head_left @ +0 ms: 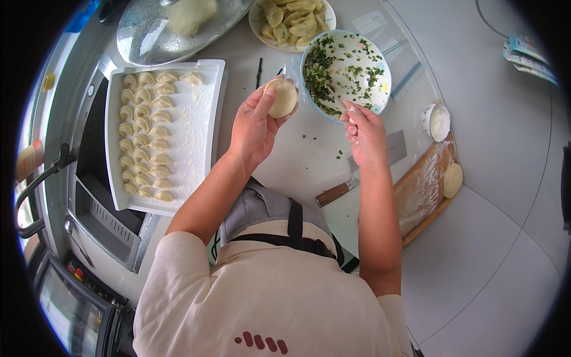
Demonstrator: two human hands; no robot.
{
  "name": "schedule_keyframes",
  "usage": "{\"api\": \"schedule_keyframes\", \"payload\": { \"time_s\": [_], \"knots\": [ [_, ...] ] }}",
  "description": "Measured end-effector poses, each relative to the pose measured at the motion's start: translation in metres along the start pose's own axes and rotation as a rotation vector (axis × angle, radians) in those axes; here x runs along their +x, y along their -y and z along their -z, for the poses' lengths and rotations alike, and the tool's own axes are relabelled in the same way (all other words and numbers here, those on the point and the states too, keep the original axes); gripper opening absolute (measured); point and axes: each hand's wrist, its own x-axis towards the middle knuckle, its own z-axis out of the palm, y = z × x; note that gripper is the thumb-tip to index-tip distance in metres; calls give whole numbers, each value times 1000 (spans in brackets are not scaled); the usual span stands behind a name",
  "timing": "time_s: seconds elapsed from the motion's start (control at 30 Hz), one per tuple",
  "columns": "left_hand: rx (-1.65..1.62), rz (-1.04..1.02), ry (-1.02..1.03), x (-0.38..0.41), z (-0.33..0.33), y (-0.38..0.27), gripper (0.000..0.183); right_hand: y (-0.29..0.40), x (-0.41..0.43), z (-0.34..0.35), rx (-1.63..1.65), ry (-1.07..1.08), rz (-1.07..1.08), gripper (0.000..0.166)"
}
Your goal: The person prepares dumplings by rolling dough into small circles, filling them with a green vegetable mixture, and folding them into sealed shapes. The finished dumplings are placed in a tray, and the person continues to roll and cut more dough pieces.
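Observation:
A round dough wrapper point(283, 99) lies flat in my left hand point(261, 114), the thumb resting on it. My right hand point(366, 129) grips a thin utensil point(335, 94) whose far end reaches into the chopped green filling; its tip is hidden. That filling point(320, 73) is heaped along the left side of a white bowl point(386, 67) with a light blue rim. To the left, a white tray point(196, 129) dusted with flour holds rows of folded raw dumplings point(142, 126). One more wrapper point(453, 180) rests at the right edge of a floured wooden board point(421, 187).
A cleaver point(332, 195) lies partly beneath my right forearm. Beyond the tray, a glass lid point(147, 38) covers dough. A plate point(256, 33) of dumplings stands behind the bowl. A small cup of flour point(439, 122) stands above the board. The sink point(102, 218) is left of the tray.

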Motion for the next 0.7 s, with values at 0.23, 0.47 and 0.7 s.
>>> {"api": "schedule_keyframes", "payload": {
  "time_s": [0.23,0.47,0.7],
  "knots": [
    [-36,-11,28,11,-23,-3,38,16,-22,2,31,-4,51,26],
    [-151,73,47,25,-57,13,38,19,-52,-3,-256,-70,317,25],
    [-216,77,75,25,-80,25,36,2,-57,2,-1198,-311,1024,28]
  ]
}}
